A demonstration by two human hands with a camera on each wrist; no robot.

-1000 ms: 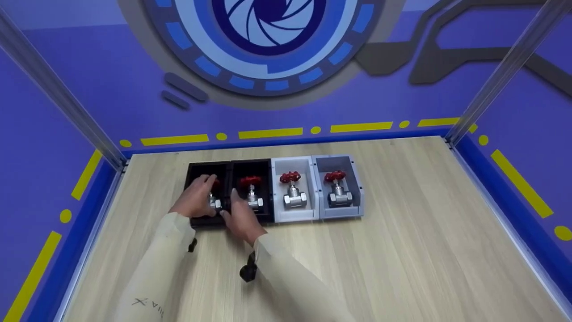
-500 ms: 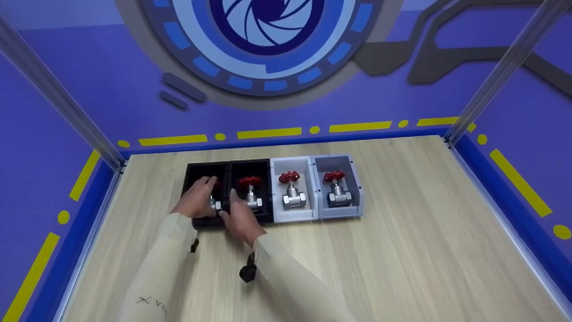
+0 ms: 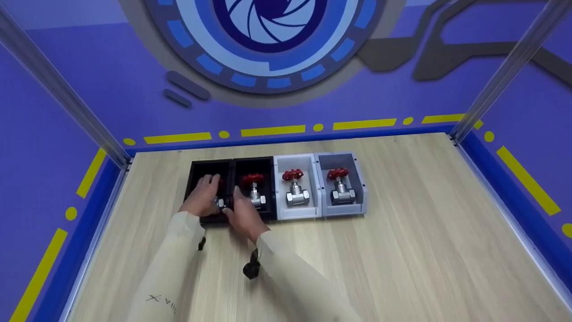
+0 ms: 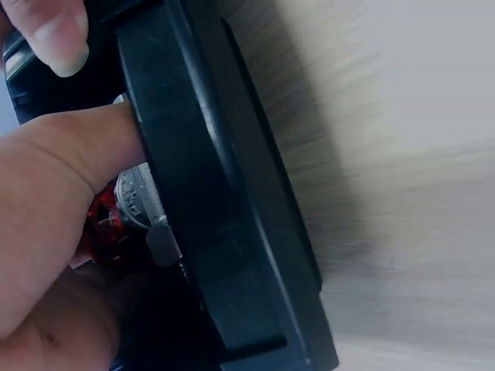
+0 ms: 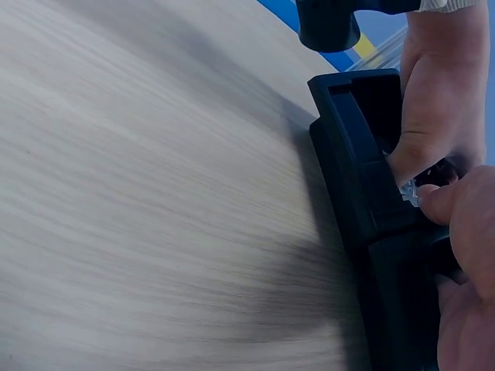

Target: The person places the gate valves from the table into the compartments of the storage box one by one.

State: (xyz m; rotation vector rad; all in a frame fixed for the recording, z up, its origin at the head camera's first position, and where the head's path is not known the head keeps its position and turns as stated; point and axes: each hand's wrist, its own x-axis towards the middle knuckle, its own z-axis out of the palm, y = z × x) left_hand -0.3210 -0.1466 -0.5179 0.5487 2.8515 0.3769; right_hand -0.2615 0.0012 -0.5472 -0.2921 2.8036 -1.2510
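Observation:
In the leftmost black bin [image 3: 195,172], my left hand [image 3: 202,197] grips a metal valve [image 4: 138,197] with a red handwheel [image 4: 102,224]. Its thumb lies across the valve body behind the bin's front lip; the left hand hides much of the valve in the head view. My right hand [image 3: 245,214] straddles the wall between the two black bins, pinching it, with the thumb [image 5: 437,202] over the left bin, close to the valve. A similar valve [image 3: 254,192] stands in the second black bin [image 3: 268,167], beside the right fingers.
To the right, a white bin [image 3: 297,214] and a grey bin [image 3: 346,209] adjoin the black ones. Each holds an upright red-wheeled valve, one in white [image 3: 295,188], one in grey [image 3: 340,187]. The wooden tabletop [image 3: 402,250] meets purple walls [image 3: 103,89] behind and beside.
The head view has shifted slightly. My left hand has edged right over the valve and covers more of its red handwheel. The right hand stays at the wall between the black bins.

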